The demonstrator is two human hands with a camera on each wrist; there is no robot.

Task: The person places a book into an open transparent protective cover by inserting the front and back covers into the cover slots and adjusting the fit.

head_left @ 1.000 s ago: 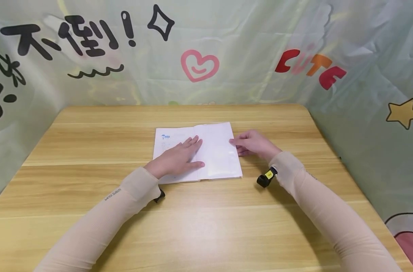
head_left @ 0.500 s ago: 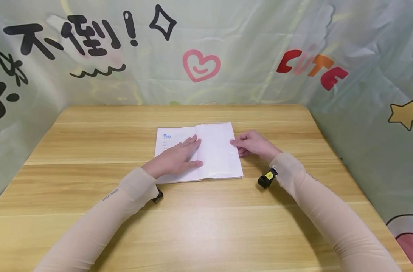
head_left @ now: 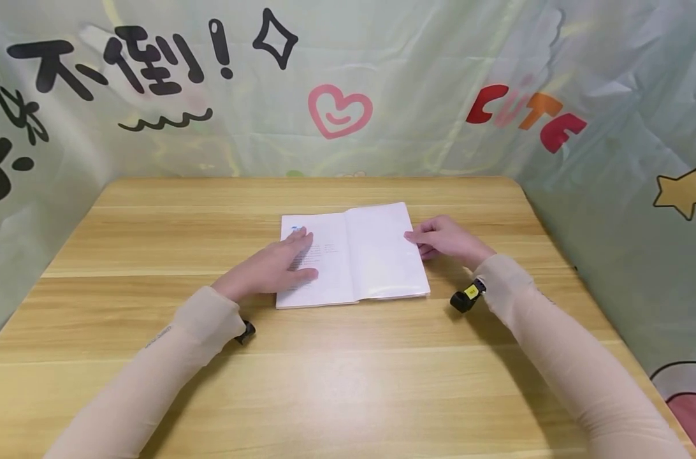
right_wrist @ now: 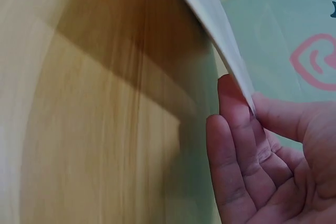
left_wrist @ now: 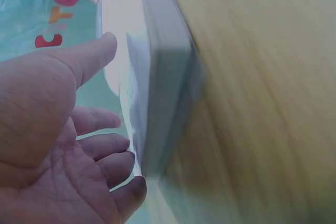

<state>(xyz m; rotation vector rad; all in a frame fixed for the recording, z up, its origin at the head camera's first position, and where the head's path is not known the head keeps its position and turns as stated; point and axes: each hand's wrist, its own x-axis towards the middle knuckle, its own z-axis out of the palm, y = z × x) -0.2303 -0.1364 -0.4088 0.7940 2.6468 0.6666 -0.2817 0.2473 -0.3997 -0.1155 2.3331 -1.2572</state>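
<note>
An opened book (head_left: 385,255) lies on the wooden table, its left page (head_left: 331,280) printed with small text and its right page blank white. The left hand (head_left: 270,261) is over the left page with fingers straight; its fingertips are at the page in the left wrist view, where the book's thick page block (left_wrist: 168,93) shows. At the book's right edge, the right hand (head_left: 451,239) pinches the edge between thumb and fingers. In the right wrist view the pinched cover edge (right_wrist: 226,51) is raised off the table, with the right hand's fingers (right_wrist: 231,145) beneath.
The wooden table (head_left: 336,382) extends around the book on all sides. Behind and to the right hangs a pale green cloth (head_left: 428,64) with printed letters, a heart and a star. A black wrist camera (head_left: 468,295) hangs below the right wrist.
The book has shifted a little to the right, with the right hand still pinching its edge. The left hand has slid left, off the middle fold, uncovering more printed text.
</note>
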